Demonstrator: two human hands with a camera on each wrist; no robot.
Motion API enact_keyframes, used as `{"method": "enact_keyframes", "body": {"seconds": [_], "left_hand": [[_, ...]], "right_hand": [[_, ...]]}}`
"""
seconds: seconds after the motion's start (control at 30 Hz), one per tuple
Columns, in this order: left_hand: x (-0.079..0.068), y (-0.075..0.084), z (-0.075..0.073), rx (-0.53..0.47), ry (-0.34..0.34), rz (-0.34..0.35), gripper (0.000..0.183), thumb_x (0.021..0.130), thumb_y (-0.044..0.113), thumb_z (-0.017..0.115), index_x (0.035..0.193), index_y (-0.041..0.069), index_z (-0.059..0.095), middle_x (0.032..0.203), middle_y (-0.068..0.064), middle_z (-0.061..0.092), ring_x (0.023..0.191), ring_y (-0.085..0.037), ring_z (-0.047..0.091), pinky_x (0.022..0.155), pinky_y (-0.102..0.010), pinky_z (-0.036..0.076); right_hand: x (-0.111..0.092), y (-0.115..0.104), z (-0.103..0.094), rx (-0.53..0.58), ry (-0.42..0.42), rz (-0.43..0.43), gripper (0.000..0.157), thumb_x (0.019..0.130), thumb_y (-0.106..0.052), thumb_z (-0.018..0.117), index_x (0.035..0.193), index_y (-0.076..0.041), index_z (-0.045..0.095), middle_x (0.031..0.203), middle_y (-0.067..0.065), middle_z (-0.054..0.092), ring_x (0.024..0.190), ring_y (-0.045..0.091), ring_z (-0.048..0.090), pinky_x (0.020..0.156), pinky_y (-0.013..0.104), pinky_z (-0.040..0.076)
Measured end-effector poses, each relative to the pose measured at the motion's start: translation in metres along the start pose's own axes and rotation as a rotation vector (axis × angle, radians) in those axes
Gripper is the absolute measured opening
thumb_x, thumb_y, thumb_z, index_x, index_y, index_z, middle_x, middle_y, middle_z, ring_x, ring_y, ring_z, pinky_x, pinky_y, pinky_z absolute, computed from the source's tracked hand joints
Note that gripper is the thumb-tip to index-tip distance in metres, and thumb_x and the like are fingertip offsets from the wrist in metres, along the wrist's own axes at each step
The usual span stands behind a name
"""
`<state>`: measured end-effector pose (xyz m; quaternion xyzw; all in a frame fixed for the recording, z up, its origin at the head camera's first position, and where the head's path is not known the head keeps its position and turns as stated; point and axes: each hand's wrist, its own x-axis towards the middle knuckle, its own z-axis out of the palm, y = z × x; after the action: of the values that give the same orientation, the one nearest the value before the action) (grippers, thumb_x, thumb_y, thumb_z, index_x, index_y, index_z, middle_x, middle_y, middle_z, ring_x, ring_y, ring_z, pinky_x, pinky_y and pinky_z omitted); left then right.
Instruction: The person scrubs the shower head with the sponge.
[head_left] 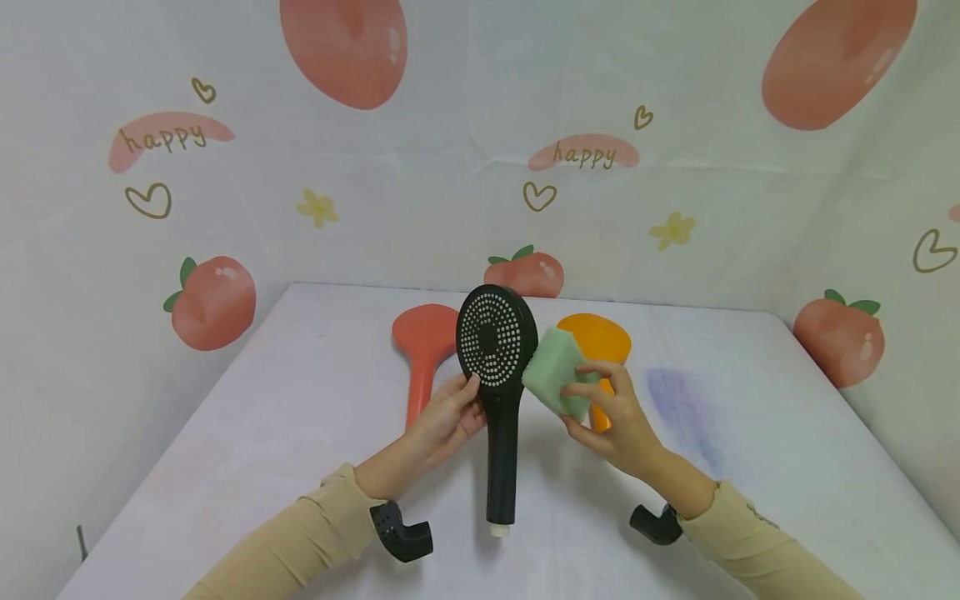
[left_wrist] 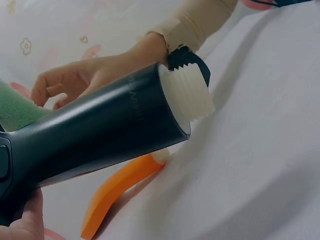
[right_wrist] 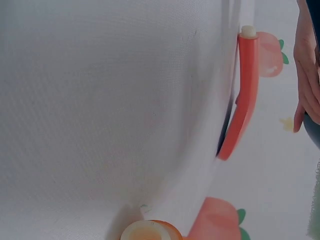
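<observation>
A black shower head stands upright in the head view, its dotted spray face toward me. My left hand grips it where the head meets the handle, the thumb lying at the lower edge of the face. Fingers and thumb of my right hand pinch a pale green sponge, which meets the right side of the black head. In the left wrist view, the handle's white threaded end points right. The right wrist view catches only a strip of the sponge at its right edge.
Behind the hands, a red shower head lies to the left and an orange shower head to the right on the white table. A bluish smudge marks the cloth at right. A printed curtain closes off the back.
</observation>
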<state>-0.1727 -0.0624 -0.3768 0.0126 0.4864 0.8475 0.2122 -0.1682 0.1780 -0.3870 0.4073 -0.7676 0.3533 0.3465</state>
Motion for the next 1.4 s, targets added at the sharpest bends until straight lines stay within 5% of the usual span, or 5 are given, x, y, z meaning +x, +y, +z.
{"method": "enact_keyframes", "body": {"seconds": [0.37,0.67,1.1,1.23,1.4], "left_hand": [[0.001,-0.001,-0.001,0.134,-0.088,0.017,0.054,0.095,0.013,0.052,0.14,0.0,0.025,0.102,0.009,0.06,0.09,-0.001,0.06,0.084,-0.016,0.05],[0.002,0.007,0.002,0.096,0.013,0.059,0.044,0.097,0.009,0.045,0.137,0.003,0.029,0.108,0.005,0.054,0.091,0.0,0.058,0.083,-0.015,0.05],[0.006,0.007,0.0,-0.023,0.138,0.12,0.048,0.096,0.005,0.046,0.14,0.001,0.027,0.11,-0.002,0.054,0.088,-0.003,0.062,0.081,-0.018,0.053],[0.006,0.006,-0.001,-0.016,0.12,0.106,0.05,0.096,0.005,0.046,0.143,0.004,0.026,0.111,-0.002,0.054,0.089,-0.003,0.062,0.081,-0.018,0.053],[0.004,0.004,0.0,0.036,0.063,0.073,0.055,0.097,0.007,0.046,0.145,0.005,0.02,0.122,-0.006,0.05,0.092,-0.002,0.058,0.082,-0.016,0.051]], "right_hand": [[0.0,-0.002,-0.001,-0.013,-0.025,-0.042,0.025,0.091,-0.033,0.053,0.094,-0.011,0.063,0.11,0.025,0.047,0.109,0.03,0.04,0.103,0.019,0.031],[-0.008,-0.006,-0.001,0.001,-0.196,-0.156,0.02,0.092,-0.031,0.05,0.095,-0.017,0.063,0.11,0.017,0.049,0.109,0.026,0.04,0.093,0.022,0.037],[-0.014,-0.027,-0.007,0.066,-0.413,-0.263,0.014,0.088,-0.025,0.051,0.099,-0.025,0.06,0.115,0.004,0.05,0.113,0.022,0.043,0.104,0.023,0.035],[-0.012,-0.028,-0.005,0.03,-0.404,-0.263,0.013,0.086,-0.023,0.054,0.098,-0.026,0.06,0.114,0.003,0.05,0.112,0.023,0.044,0.102,0.026,0.039],[-0.008,-0.02,0.0,-0.028,-0.26,-0.203,0.015,0.089,-0.028,0.051,0.096,-0.021,0.062,0.111,0.01,0.053,0.107,0.025,0.045,0.101,0.022,0.035]]}}
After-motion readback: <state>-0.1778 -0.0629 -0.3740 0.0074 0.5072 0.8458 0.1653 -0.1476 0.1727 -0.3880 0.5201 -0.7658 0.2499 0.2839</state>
